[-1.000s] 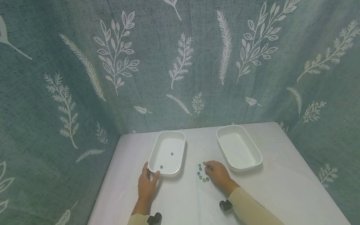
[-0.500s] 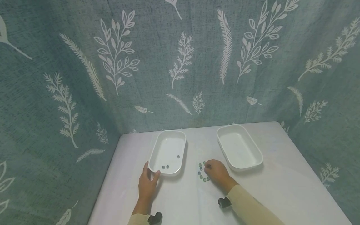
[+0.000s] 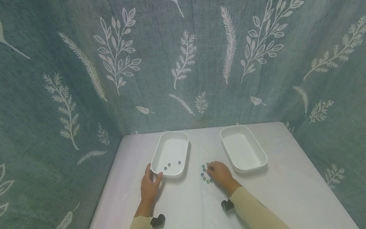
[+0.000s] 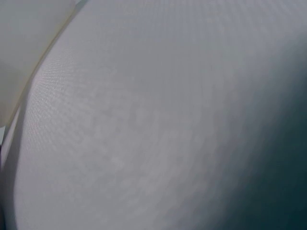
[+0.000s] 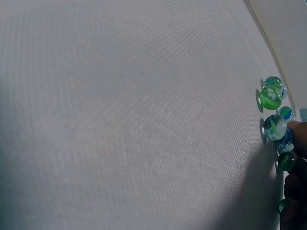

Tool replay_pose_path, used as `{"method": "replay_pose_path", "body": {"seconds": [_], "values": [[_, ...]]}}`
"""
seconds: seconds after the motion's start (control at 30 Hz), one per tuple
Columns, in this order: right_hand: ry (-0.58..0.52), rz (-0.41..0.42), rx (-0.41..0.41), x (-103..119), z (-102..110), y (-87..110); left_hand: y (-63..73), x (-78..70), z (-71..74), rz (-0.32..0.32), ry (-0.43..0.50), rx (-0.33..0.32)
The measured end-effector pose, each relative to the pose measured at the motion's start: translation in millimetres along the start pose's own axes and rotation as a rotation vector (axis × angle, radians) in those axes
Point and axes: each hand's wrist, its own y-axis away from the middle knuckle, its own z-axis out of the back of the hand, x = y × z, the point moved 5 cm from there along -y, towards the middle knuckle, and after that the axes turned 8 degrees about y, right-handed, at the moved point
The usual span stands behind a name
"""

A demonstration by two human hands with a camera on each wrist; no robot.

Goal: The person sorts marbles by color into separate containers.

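My left hand [image 3: 150, 189] holds the near left corner of a white tray [image 3: 160, 150], thumb at its front edge and a finger along its left side. Three small bluish marbles [image 3: 169, 164] lie in the near half of that tray. On the white table my right hand [image 3: 219, 173] reaches down at a loose ring of green and blue glass marbles [image 3: 204, 178], its thumb and fingertips pinched together. In the right wrist view a blue marble [image 5: 286, 142] sits right at a fingertip [image 5: 298, 135], partly hidden behind a clear marble with green swirls [image 5: 274, 127].
A second white tray [image 3: 243, 149] stands at the back right, beyond the right hand. Green leaf-patterned cloth [image 3: 160, 70] rises behind the table [image 3: 183, 203] and along both sides. In the left wrist view mostly table cloth [image 4: 144, 115] shows.
Inside the left tray the marbles have rolled, ending as three apart from one another near its front. Both hands have stayed nearly in place.
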Motion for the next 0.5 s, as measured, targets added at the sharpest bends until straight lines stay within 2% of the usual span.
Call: {"method": "replay_pose_path", "body": {"seconds": [0.2,0.5], "values": [[-0.023,0.017,-0.009,1.2,1.6,0.5,0.1,-1.2,1.0,-0.001,0.002,-0.002],[-0.049,-0.008,-0.021,0.6,-0.5,-3.1,0.1,-2.1,0.4,0.002,-0.004,-0.005]]}}
